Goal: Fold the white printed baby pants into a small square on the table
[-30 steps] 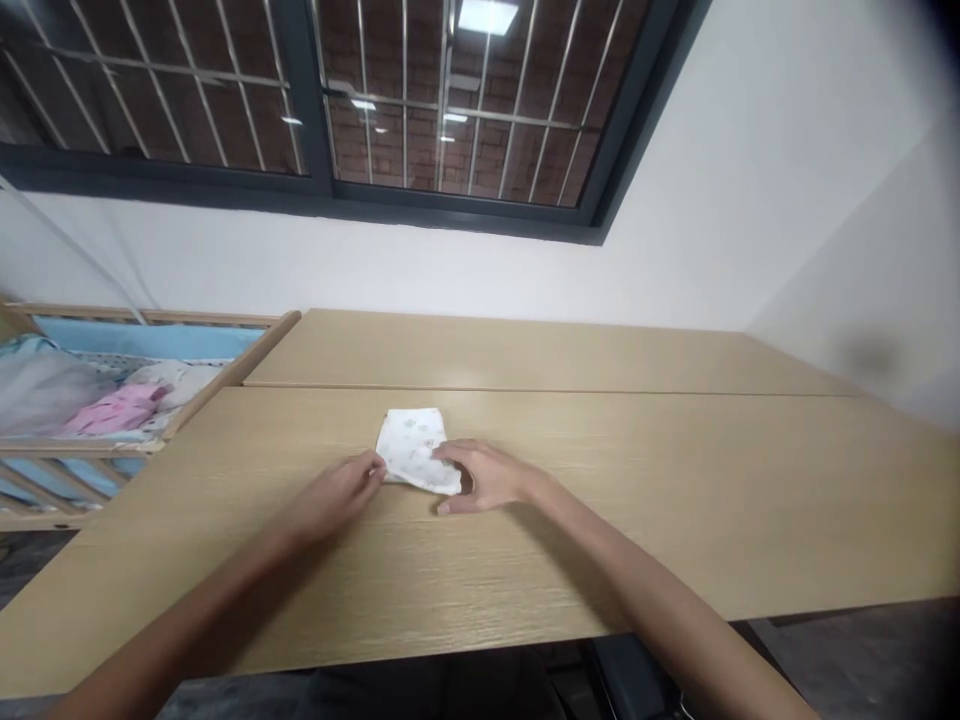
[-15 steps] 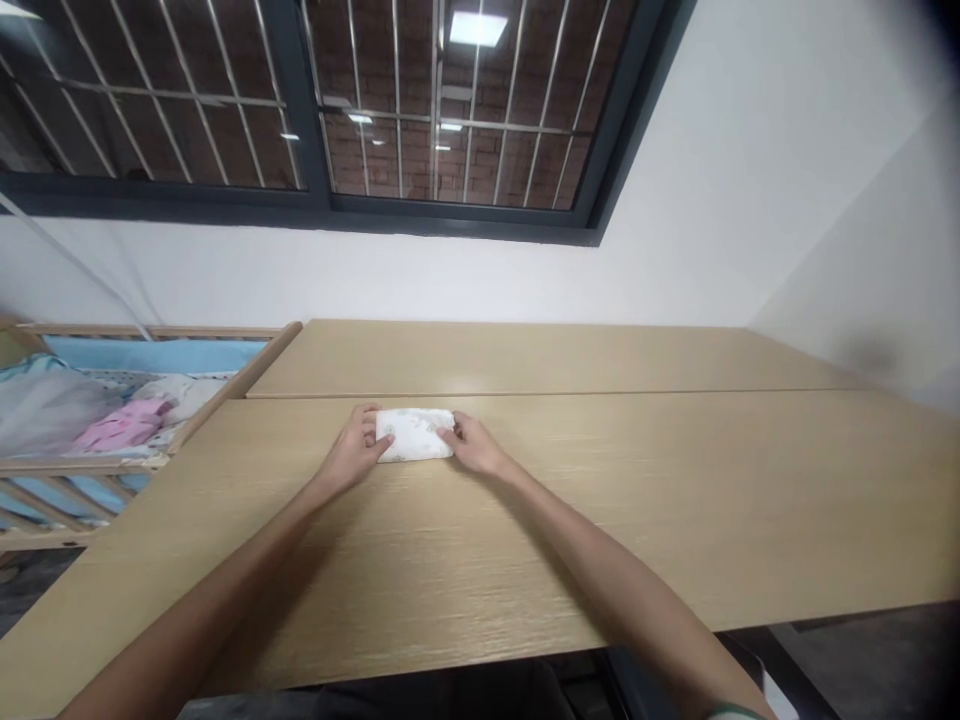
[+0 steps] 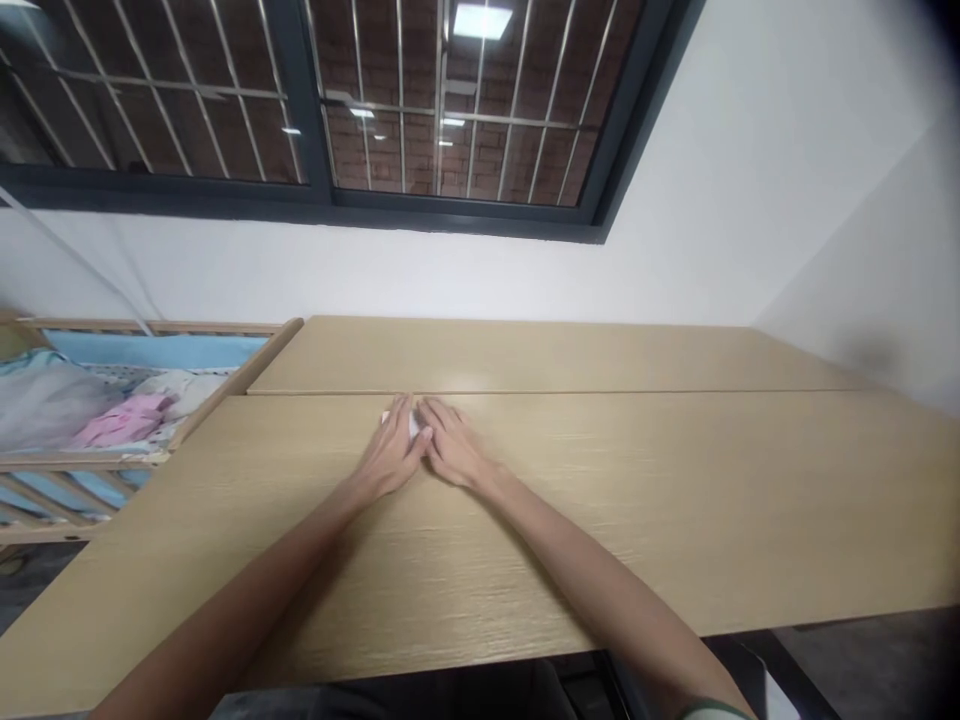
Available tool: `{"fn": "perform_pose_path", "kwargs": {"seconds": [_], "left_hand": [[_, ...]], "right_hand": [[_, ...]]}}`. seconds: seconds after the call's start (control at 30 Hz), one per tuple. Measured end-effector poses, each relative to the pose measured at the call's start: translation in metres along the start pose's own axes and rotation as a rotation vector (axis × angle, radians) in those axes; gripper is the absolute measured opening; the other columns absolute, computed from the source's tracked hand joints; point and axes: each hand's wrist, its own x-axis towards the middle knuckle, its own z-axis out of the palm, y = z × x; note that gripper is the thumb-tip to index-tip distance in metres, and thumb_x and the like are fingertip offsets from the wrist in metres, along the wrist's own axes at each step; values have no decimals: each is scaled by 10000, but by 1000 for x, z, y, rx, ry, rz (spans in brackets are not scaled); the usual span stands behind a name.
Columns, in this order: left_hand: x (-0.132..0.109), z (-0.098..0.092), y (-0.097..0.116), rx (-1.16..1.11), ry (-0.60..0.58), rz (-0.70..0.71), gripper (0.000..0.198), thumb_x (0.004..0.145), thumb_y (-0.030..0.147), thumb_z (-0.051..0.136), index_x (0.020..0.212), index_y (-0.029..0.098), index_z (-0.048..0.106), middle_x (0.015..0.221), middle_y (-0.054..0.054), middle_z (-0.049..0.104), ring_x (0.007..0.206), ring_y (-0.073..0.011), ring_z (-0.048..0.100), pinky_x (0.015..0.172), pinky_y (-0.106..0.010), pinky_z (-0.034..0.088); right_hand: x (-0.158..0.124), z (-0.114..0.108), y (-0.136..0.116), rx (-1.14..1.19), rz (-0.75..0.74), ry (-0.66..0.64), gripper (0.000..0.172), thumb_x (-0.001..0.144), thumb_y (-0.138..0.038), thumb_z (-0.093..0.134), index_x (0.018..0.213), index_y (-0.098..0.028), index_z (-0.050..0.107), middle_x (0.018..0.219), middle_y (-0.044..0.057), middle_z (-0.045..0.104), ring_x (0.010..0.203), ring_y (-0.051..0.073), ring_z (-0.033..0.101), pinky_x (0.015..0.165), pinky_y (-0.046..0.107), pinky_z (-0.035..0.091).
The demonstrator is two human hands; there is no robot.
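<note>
A small folded white cloth [image 3: 414, 424] with a faint print lies on the wooden table [image 3: 675, 480], mostly covered by my hands. My left hand [image 3: 391, 450] rests flat on top of it, fingers stretched forward. Just beside, my right hand [image 3: 454, 446] lies palm down over the cloth's right part, its fingers also extended. The two hands nearly meet at the thumbs. Only a strip between the hands and a corner at the left show of the cloth.
On the left stands a wooden crib [image 3: 247, 375] with blue lining, holding a pink cloth [image 3: 124, 420] and white bedding. A seam crosses the tabletop ahead of my hands. Behind the table rises a white wall [image 3: 465, 275] with a barred, dark-framed window [image 3: 465, 215].
Both hands have gone from holding the cloth's side edges to lying flat over it, closer together. The cloth is now largely hidden, and less of it shows.
</note>
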Motion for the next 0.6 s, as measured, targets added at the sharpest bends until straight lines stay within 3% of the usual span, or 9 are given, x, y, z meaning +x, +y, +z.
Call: {"fn": "perform_pose_path", "kwargs": {"seconds": [0.1, 0.2, 0.37, 0.5, 0.6], "left_hand": [[-2, 16, -1, 107, -91, 7, 760, 1044, 558, 218, 1579, 18, 225, 1641, -268, 282, 1566, -326, 198, 1268, -528, 205], [-8, 17, -11, 133, -109, 20, 772, 1039, 572, 230, 1571, 14, 266, 1651, -264, 254, 1572, -326, 169, 1276, -523, 174], [-18, -7, -20, 157, -126, 35, 751, 1033, 568, 268, 1518, 5, 367, 1630, -275, 298, 1555, -348, 227, 1248, -529, 250], [-18, -27, -10, 149, -136, 43, 695, 983, 605, 419, 1445, 91, 497, 1546, -221, 478, 1461, -361, 416, 1211, -528, 312], [-13, -33, -5, 120, -207, -7, 723, 887, 626, 578, 1380, 97, 568, 1431, -223, 593, 1329, -398, 549, 1128, -525, 409]], "right_hand": [[2, 5, 5, -24, -39, -163, 602, 1054, -334, 275, 1594, -72, 325, 1639, 186, 360, 1559, 271, 245, 1277, 489, 169], [-4, 6, 18, -26, 1, -206, 657, 1073, -426, 234, 1604, -46, 302, 1662, 188, 308, 1576, 271, 203, 1287, 477, 152], [-20, -7, 34, 7, 161, -187, 794, 1060, -601, 189, 1625, -45, 231, 1678, 228, 227, 1587, 315, 144, 1275, 540, 154], [-23, -22, 32, 20, 9, -71, 789, 1043, -614, 332, 1631, -98, 230, 1716, 187, 98, 1598, 301, 61, 1280, 520, 145], [-18, -24, 30, 54, -87, -109, 810, 988, -575, 509, 1617, -123, 272, 1692, 190, 224, 1576, 319, 181, 1273, 519, 161]]}}
